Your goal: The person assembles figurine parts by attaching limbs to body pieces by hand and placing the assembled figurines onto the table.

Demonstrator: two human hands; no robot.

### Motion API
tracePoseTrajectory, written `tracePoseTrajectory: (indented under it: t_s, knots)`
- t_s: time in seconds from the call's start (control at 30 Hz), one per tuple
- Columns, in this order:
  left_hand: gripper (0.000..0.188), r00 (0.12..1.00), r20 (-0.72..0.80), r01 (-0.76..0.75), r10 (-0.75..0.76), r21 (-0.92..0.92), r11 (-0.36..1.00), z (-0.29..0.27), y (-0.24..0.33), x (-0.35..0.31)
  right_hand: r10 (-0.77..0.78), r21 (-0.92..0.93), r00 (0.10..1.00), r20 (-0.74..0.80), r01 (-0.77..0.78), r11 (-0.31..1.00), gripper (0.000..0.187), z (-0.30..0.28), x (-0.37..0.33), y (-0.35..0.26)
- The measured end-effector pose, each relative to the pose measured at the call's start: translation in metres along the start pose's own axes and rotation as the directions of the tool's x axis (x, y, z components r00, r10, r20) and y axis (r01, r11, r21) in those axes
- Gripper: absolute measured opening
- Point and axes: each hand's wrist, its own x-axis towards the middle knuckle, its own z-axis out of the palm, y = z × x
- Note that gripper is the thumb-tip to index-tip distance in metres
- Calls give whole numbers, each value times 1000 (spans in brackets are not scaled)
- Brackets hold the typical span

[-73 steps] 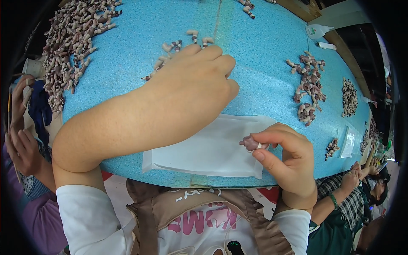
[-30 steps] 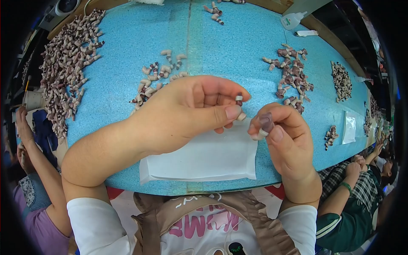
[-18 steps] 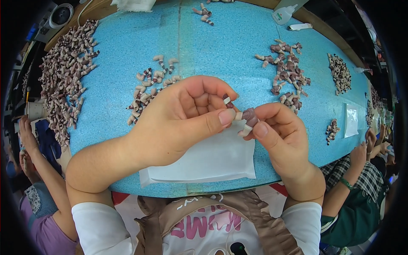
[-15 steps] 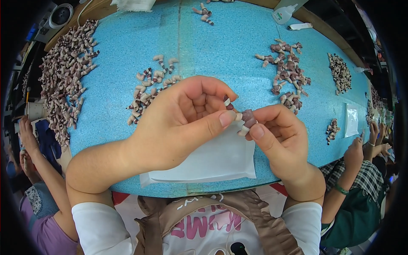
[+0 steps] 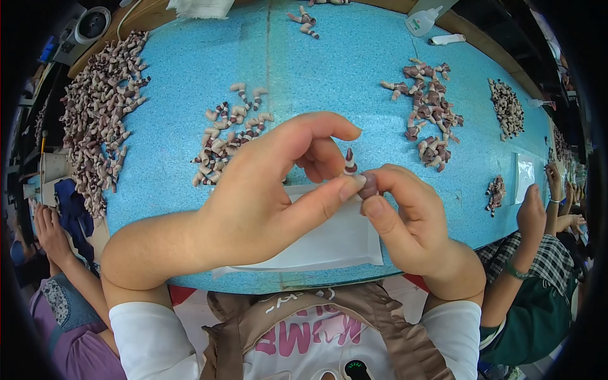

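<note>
Between the thumb and fingers of my right hand (image 5: 411,218) is a small mauve figurine body (image 5: 369,184). A tiny striped limb (image 5: 349,162), dark brown and white, stands upright against it. My left hand (image 5: 278,183) rests its thumb tip where limb and body meet; its index finger is raised and apart, the other fingers curled behind. My thumb hides the joint, so I cannot tell whether the pieces are joined. Below my hands lies a flat white packet (image 5: 316,244). Just beyond my left hand are loose small limbs (image 5: 218,145) in beige, white and brown.
A big heap of limbs (image 5: 101,114) covers the table's left side. Assembled figurine bodies (image 5: 430,107) lie right of centre, with another pile (image 5: 506,111) farther right. A glue bottle (image 5: 423,22) and a white tool (image 5: 447,39) are at the back. Co-workers' arms (image 5: 529,221) flank me.
My left index finger has lifted off the striped limb, which has turned upright. The figurine body has rotated in my right fingers. The co-workers' hands at both sides have shifted.
</note>
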Motion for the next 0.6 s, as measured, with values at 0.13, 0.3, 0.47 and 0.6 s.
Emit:
tracePoseTrajectory:
  t_s: [0.13,0.3,0.47,0.6]
  knots:
    - [14,942,267,-315,205,487,814,-10,0,5,-89,-72,996,13,90,993,15,-4,0,-4]
    - [11,900,366,-421,239,578,699,-7,4,1,-171,-214,983,70,183,960,17,-6,1,-6]
    - [10,895,408,-399,177,561,725,-4,-2,-1,-222,-323,968,115,248,913,16,-4,0,-7]
    - [11,898,404,-382,174,522,763,-2,-8,-4,-220,-333,966,136,254,908,16,-2,-4,-5]
